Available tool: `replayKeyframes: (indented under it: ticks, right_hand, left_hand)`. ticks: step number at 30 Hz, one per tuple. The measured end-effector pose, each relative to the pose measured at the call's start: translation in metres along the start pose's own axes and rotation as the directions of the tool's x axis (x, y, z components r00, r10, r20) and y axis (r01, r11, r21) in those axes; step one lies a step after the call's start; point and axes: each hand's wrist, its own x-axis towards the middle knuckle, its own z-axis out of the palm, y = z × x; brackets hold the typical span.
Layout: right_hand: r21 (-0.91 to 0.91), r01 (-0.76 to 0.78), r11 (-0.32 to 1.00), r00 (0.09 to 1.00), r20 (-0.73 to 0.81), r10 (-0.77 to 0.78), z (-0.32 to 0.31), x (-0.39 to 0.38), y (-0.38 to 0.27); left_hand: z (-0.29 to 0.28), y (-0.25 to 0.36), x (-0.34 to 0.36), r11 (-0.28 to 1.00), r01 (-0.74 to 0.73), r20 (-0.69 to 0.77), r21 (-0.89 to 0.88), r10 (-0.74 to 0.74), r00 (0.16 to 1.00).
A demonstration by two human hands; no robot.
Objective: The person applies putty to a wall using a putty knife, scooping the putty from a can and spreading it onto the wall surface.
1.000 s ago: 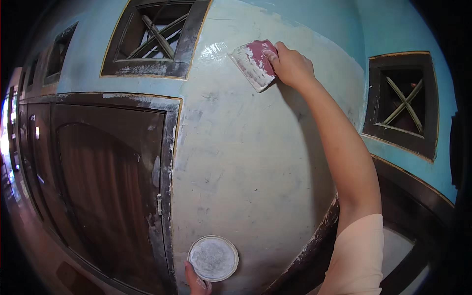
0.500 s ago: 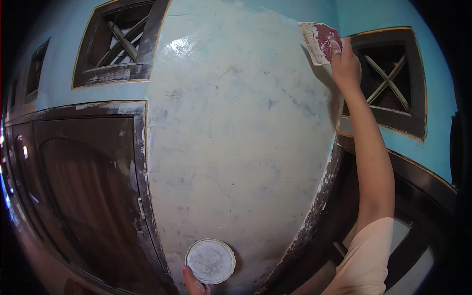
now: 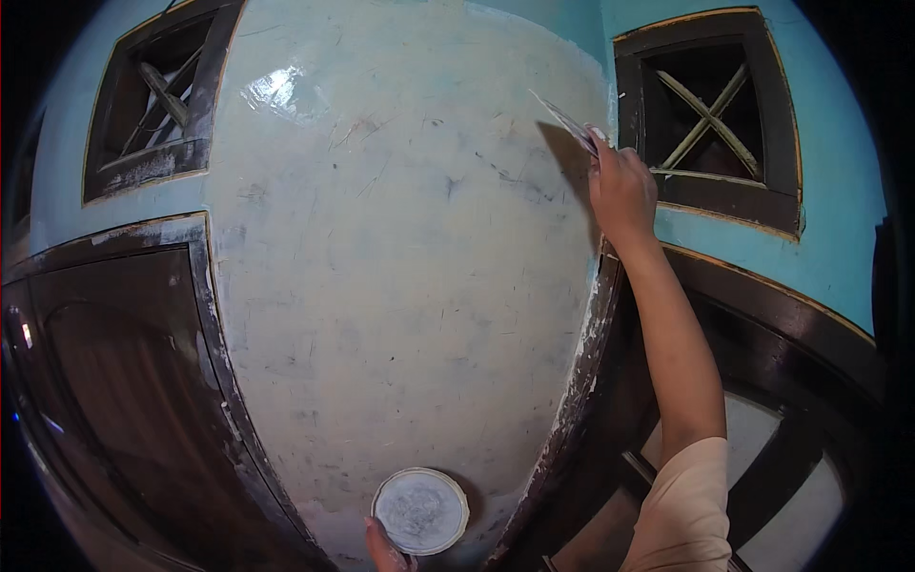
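Note:
My right hand is raised at the upper right and closed around a putty scraper. The scraper is seen nearly edge-on, its blade tilted up and to the left. Its shadow falls on the pale, smeared wall beside it; I cannot tell whether the edge touches. At the bottom, my left hand grips the lower left rim of a round white lid. Greyish-white paste smears cover the lid's face. Most of the left hand's fingers are hidden beneath it.
A dark wooden door in a scuffed frame stands at the left, with a crossed-bar vent window above. To the right, another vent window sits over a dark door frame. Blue painted wall surrounds the right window.
My right hand has come lower, and the scraper has turned from showing its broad red face to nearly edge-on. The view has shifted; the left hand still holds the lid.

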Motion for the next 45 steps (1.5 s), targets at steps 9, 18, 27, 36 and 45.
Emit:
replayKeyframes:
  ticks: [9, 18, 27, 36, 45]
  right_hand:
    - [0.056, 0.025, 0.998, 0.999, 0.022, -0.027, 0.019, 0.004, -0.005]
    - [0.141, 0.108, 0.984, 0.994, -0.023, -0.106, 0.036, 0.034, -0.013]
    - [0.059, 0.084, 0.995, 0.986, 0.14, -0.092, 0.024, -0.021, 0.006]
    - [-0.092, -0.054, 0.994, 0.983, 0.169, 0.069, 0.028, 0.001, -0.013]
    - [-0.025, -0.017, 1.0, 0.974, 0.225, 0.022, -0.027, -0.075, -0.038]
  left_hand:
    - [-0.062, -0.059, 0.039, 0.906, -0.363, 0.175, 0.22, 0.329, 0.928]
    - [-0.008, -0.007, -0.005, 0.999, 0.019, 0.052, -0.032, -0.018, 0.998]
    - [-0.006, -0.005, -0.006, 0.987, 0.071, 0.029, -0.145, -0.067, 0.997]
    - [0.0, -0.032, 0.001, 0.995, 0.012, 0.145, -0.1, 0.003, 0.989]
    - [-0.012, -0.021, 0.005, 0.991, 0.077, 0.078, -0.109, -0.069, 0.995]
